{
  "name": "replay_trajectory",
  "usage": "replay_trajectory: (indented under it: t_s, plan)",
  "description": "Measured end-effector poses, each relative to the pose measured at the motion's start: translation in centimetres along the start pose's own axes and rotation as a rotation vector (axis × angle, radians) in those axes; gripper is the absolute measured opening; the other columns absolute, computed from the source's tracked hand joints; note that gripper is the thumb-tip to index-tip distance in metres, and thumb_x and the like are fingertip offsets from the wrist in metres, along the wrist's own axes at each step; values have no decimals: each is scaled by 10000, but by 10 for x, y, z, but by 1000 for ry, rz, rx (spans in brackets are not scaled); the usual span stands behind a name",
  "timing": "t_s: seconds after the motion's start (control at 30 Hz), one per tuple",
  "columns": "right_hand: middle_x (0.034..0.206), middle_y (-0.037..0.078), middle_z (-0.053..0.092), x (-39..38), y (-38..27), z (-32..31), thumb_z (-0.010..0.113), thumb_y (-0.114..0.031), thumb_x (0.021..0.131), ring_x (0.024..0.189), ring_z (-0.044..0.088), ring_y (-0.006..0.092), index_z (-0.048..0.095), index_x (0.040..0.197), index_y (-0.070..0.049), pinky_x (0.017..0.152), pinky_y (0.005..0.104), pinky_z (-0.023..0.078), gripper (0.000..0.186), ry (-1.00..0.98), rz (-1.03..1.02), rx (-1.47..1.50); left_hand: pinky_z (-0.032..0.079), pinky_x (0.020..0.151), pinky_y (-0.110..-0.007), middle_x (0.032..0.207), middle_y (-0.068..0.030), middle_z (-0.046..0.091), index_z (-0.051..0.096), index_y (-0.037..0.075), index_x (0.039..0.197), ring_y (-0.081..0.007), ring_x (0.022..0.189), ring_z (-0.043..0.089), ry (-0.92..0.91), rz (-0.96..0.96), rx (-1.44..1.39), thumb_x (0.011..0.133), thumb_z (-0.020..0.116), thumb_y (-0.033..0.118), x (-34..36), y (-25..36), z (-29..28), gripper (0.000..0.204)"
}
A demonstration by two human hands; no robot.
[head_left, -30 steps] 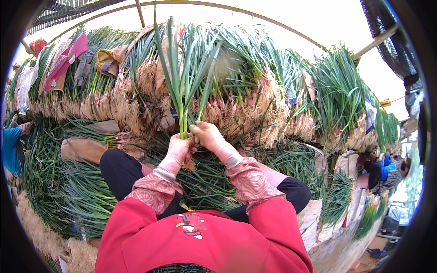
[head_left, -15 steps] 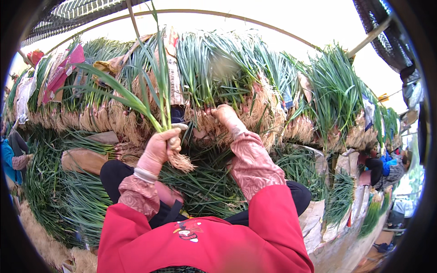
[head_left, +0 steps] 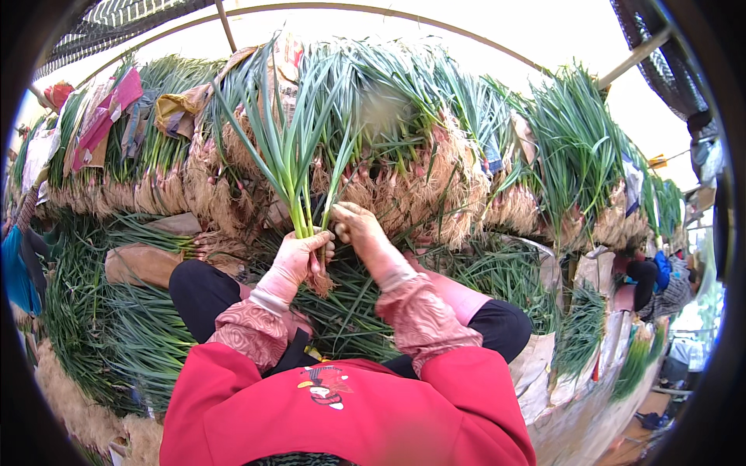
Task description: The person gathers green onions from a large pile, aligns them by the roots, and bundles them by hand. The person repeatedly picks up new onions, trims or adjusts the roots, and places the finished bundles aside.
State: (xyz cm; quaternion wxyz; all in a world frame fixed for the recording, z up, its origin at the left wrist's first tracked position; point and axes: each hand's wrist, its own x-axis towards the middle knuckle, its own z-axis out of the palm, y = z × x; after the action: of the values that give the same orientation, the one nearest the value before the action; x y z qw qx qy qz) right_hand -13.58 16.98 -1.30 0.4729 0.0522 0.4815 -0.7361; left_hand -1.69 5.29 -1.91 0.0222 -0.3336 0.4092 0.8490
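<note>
In front of my lap, my left hand (head_left: 298,256) is closed around a small bunch of green garlic (head_left: 289,175). Its long flat leaves fan upward, while pinkish stem ends and pale roots hang below my fist. Close on the right, my right hand (head_left: 360,231) has its fingers curled against a stalk of green garlic (head_left: 330,203) that leans into the bunch. My fingers partly hide where that stalk is gripped.
A long heaped row of green garlic (head_left: 435,167) runs across in front, roots toward me. More leaves (head_left: 148,342) cover the ground around my bent knees. Brown sacking (head_left: 144,266) lies left. Other people (head_left: 672,283) sit at the far right and left edges.
My right hand has come back from the heaped row to beside my left hand. The bunch in my left hand now stands more upright and looks fuller.
</note>
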Motion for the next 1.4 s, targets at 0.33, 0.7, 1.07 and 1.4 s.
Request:
replay_trajectory:
  t_s: [0.33,0.7,1.07,1.4]
  plan:
    - [852,112,667,-44,34,-67,616,-273,842,867,646,233,637,970,-51,776,380,512,257,-462,257,-1681,467,531,-228,782,-19,530,504,-2,1146,-100,602,489,-217,137,-393,932,537,129,-56,80,-20,254]
    - [655,-12,614,76,-73,-40,642,-245,869,493,515,88,660,826,-85,438,256,393,167,178,-183,-588,488,638,-284,808,-33,575,530,-39,1183,-119,659,527,-270,150,-352,924,564,186,-18,104,-2,345]
    - [738,-16,596,-71,-26,21,614,-177,881,551,530,68,640,998,-60,463,197,400,168,-271,-72,-587,507,540,-271,710,-43,602,550,-33,1171,-146,597,593,-219,-39,-172,916,553,131,-6,35,-18,304]
    - [709,0,606,-23,22,-19,644,-326,868,486,488,73,631,948,-46,434,208,373,291,-120,88,-406,524,600,-306,669,-93,596,596,-33,893,-161,520,553,-182,-134,-64,853,626,43,-23,-14,-16,91]
